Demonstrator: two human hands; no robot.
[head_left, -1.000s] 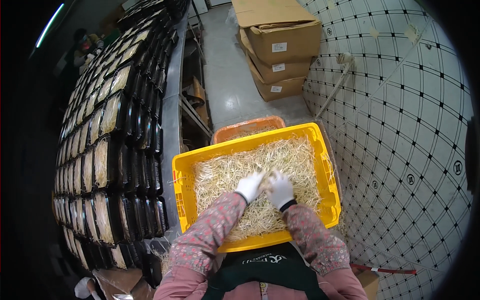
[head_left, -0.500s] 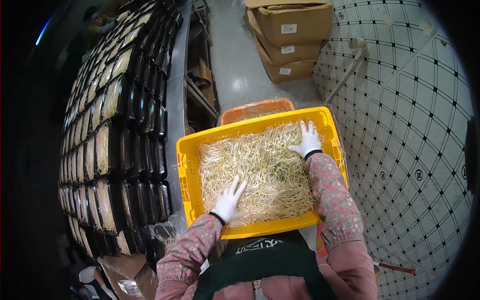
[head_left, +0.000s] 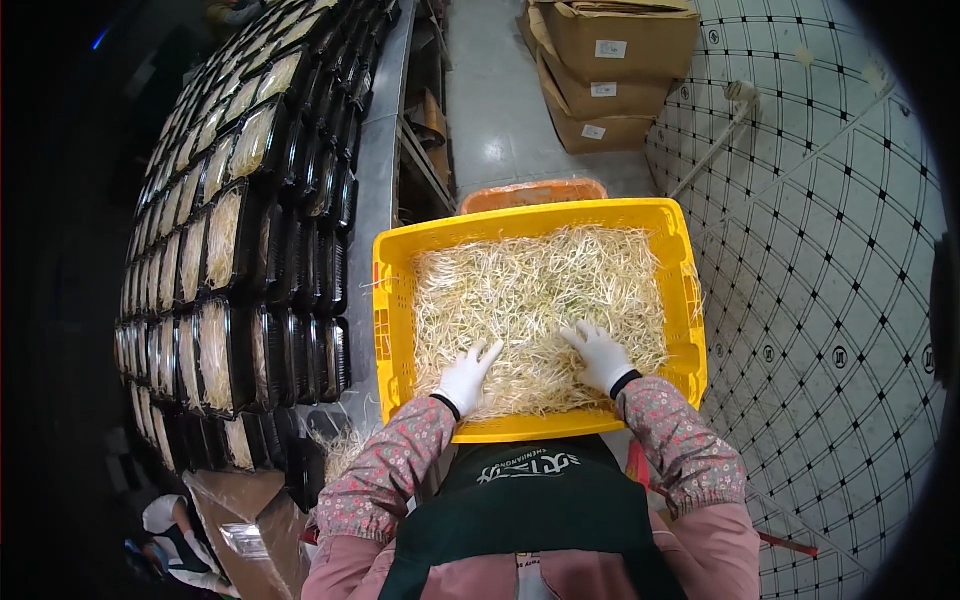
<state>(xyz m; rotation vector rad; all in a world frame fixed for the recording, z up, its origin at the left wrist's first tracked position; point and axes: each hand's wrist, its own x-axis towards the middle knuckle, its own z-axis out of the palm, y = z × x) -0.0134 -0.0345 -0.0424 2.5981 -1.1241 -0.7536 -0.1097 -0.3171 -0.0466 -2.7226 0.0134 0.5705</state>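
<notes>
Yellow plastic walls surround the work at your hands: a broad crate (head_left: 540, 429), its near edge just below your wrists and its far edge beyond your fingertips. It is filled with pale, thin sprouts (head_left: 540, 290), spread in a tangled layer under and in front of both hands. The raised sides probably keep so loose a heap from spilling.

Your left hand (head_left: 465, 382) and right hand (head_left: 602, 360), both in white gloves, are well apart, with a strip of sprouts between them. Your fingers are spread, pointing forward and inward, and rest on or just over the surface; how firmly they press, you cannot tell from here. Neither hand appears clamped on anything. Such a flat, wide pose would likely bear on the strands without pinching them. Your forearms come in over the near edge, a stance that seems to let both hands reach the middle evenly.

Straight ahead of your hands, an orange tub (head_left: 535, 194) shows behind the crate's far edge, partly hidden. Farther ahead and to the right, flattish brown cartons (head_left: 625, 55) are stacked. Left of your left hand, a metal table (head_left: 378, 180) runs forward, carrying rows of black trays (head_left: 245, 350) with pale contents under clear film; they stand on edge, packed tightly, perhaps to save room and prop one another up. Behind and left of your left hand sits a plastic-draped carton (head_left: 255, 535).
</notes>
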